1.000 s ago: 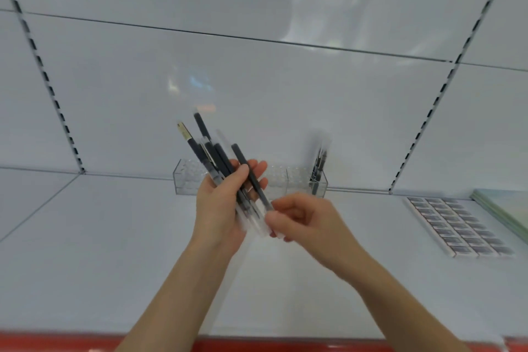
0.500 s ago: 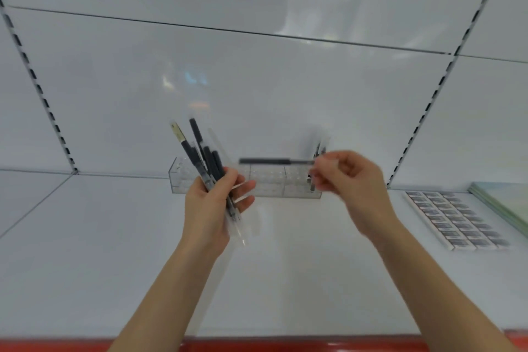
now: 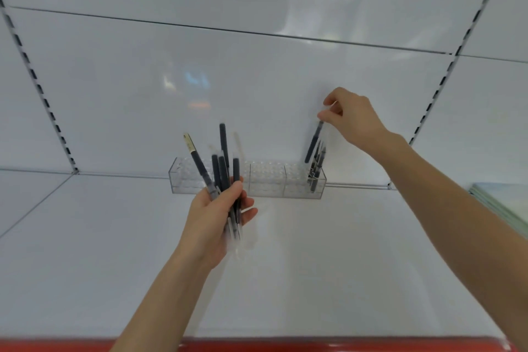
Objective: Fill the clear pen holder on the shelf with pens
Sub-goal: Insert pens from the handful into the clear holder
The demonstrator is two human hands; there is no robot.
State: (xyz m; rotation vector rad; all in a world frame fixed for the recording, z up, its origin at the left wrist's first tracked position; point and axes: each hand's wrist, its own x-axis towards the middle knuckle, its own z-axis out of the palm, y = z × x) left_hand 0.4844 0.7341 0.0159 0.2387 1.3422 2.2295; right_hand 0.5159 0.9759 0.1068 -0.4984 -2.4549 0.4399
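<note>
Okay, your right hand (image 3: pixel 354 120) pinches one pen (image 3: pixel 313 143) by its top, likely light and slick, over the pen holder (image 3: pixel 267 186); left hand (image 3: pixel 214 217) clutches spare pens (image 3: pixel 223 163)

head cam | wide-angle | faces forward onto shelf (image 3: pixel 85 266) and back panel (image 3: pixel 128 94) | near | only view
</note>
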